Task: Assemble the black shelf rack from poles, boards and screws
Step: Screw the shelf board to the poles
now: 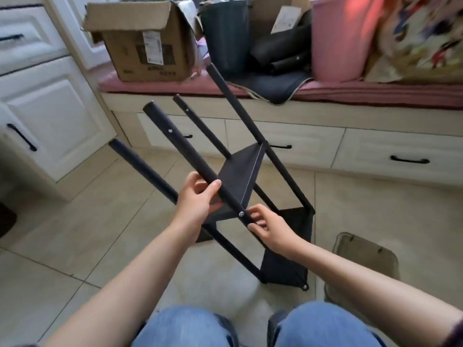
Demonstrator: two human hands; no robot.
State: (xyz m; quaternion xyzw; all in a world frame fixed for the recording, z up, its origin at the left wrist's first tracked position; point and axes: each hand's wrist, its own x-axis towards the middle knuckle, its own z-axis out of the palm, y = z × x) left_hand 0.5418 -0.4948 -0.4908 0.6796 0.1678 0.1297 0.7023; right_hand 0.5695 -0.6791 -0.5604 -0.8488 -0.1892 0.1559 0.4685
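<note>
A black shelf rack point(240, 171) leans tilted over the tiled floor, its several poles slanting up to the left. Two black boards are fixed between the poles: an upper board point(240, 169) and a lower board point(295, 221) near the floor. My left hand point(198, 199) grips the nearest pole point(180, 144) from the left, thumb over its top. My right hand point(268, 226) pinches the same pole just below a silver screw point(241, 214) at the corner of the upper board. A second screw point(170, 131) shows higher up that pole.
A bench with a pink cushion point(375, 91) and drawers runs behind the rack, carrying a cardboard box point(142, 43), a dark bin point(225, 33) and a pink bucket point(343, 38). White cabinets point(50, 116) stand at left. A tray point(365, 256) lies on the floor at right.
</note>
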